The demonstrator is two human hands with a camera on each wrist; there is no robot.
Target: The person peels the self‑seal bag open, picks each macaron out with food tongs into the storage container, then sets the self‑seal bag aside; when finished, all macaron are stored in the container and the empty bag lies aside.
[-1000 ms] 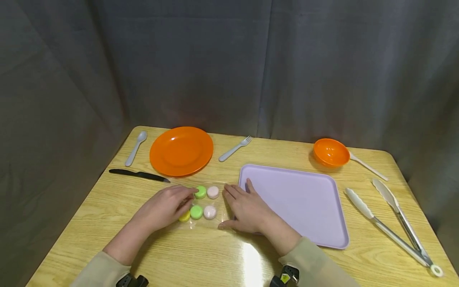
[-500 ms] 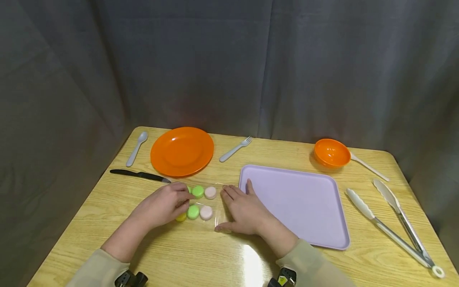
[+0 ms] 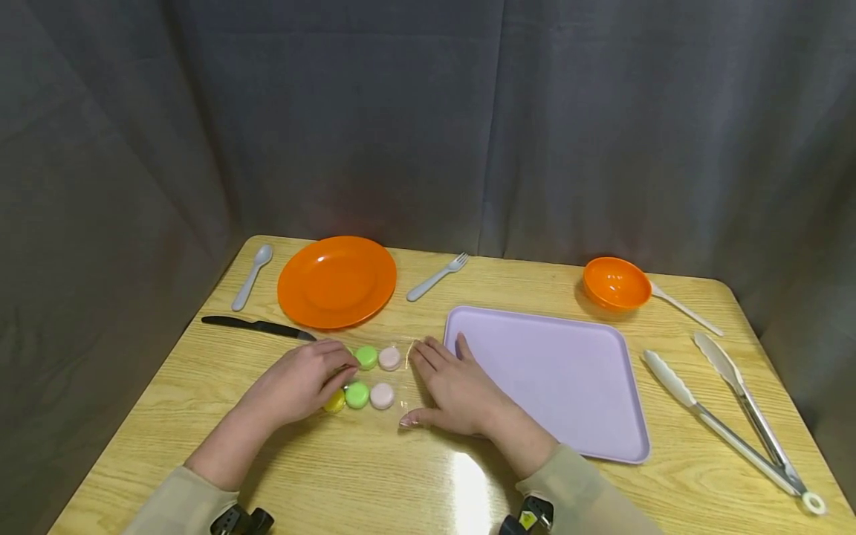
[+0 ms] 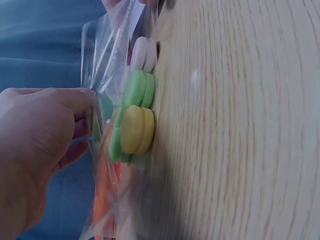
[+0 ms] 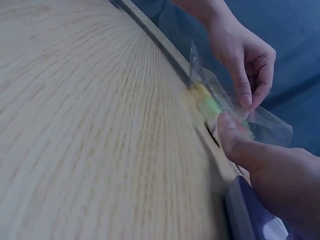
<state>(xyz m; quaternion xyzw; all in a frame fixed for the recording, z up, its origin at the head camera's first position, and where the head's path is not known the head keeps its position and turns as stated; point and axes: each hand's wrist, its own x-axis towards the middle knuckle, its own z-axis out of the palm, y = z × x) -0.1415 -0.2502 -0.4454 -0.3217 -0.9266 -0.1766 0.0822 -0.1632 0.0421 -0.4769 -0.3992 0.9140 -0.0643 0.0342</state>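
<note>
Shiny plastic bag, smooth macarons
The wood-grain table gleams; the plate looks glossy plastic, the curtain matt cloth.

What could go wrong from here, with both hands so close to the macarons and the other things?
The left hand pinches the clear plastic by the macarons; a sudden pull might scatter them. The dark knife has its tip close to that hand, so it could get knocked. The right hand overlaps the edge of the tray in the head view and may push it.
</note>
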